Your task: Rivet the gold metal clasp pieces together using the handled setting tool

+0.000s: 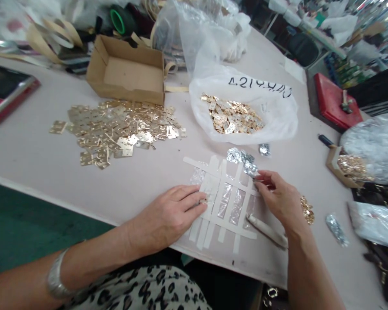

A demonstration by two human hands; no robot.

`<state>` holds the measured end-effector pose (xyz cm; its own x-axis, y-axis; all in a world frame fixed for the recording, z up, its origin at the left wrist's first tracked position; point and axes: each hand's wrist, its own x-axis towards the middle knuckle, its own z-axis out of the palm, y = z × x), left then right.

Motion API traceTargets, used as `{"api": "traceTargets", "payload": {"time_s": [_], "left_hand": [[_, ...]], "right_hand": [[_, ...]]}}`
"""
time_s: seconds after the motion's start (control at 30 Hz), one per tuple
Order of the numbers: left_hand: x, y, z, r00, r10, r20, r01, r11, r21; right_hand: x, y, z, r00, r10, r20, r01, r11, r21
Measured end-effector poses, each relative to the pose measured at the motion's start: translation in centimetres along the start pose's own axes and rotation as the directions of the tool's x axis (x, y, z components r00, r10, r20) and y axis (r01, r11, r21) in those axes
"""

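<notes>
Left hand (168, 215), tape grid (233, 227) (hinges (116, 129) beyond)

Pale table (35, 150) with loose gold hinges (116, 129), cardboard box (129, 71), white bag (245, 88), taped grid (224, 202)

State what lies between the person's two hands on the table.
A lattice of pale tape strips over clear plastic lies between the left hand and right hand, seen in the head view.
</notes>
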<state>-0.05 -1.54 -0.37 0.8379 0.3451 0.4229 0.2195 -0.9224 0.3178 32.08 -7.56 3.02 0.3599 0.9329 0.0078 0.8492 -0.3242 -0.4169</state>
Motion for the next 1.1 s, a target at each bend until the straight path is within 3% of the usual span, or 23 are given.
{"api": "traceTargets", "payload": {"time_s": [0.13, 0.33, 0.43, 0.57, 0.8, 0.93, 1.0, 1.1], "left_hand": [[0.0, 0.0, -0.1, 1.0, -0.017, 0.009, 0.017, 1.0, -0.007], [-0.2, 0.0, 0.0, 0.999, -0.032, 0.039, 0.033, 0.999, -0.03], [-0.3, 0.0, 0.8, 0.997, -0.038, -0.062, 0.038, 0.999, -0.017], [-0.8, -0.2, 2.9, 0.969, -0.066, -0.238, 0.063, 0.998, -0.019], [-1.7, -0.9, 5.0, 0.956, -0.009, -0.294, 0.033, 0.997, 0.075], [-1.3, -1.1, 4.9, 0.941, 0.002, -0.34, 0.015, 0.999, 0.049], [-1.1, -0.6, 3.6, 0.947, -0.03, -0.319, 0.036, 0.999, 0.015], [-0.6, 0.1, 1.2, 0.996, -0.028, -0.085, 0.029, 0.999, 0.016]], "right_hand": [[1.8, 0.0, -0.6, 0.988, -0.044, 0.145, 0.046, 0.999, -0.012], [3.7, -1.2, -1.9, 0.922, -0.165, 0.35, 0.196, 0.979, -0.056], [4.0, -1.8, -2.0, 0.91, -0.165, 0.38, 0.206, 0.976, -0.07], [3.9, -1.8, -1.8, 0.928, -0.14, 0.345, 0.174, 0.982, -0.068], [2.2, -1.8, -1.0, 0.983, -0.098, 0.153, 0.092, 0.995, 0.044], [0.9, -2.3, -0.8, 0.998, -0.039, 0.04, 0.032, 0.987, 0.155], [-0.3, -3.2, -0.6, 0.999, -0.025, 0.032, 0.016, 0.965, 0.261], [-2.1, -5.3, 0.5, 0.996, -0.023, 0.092, -0.022, 0.891, 0.454]]}}
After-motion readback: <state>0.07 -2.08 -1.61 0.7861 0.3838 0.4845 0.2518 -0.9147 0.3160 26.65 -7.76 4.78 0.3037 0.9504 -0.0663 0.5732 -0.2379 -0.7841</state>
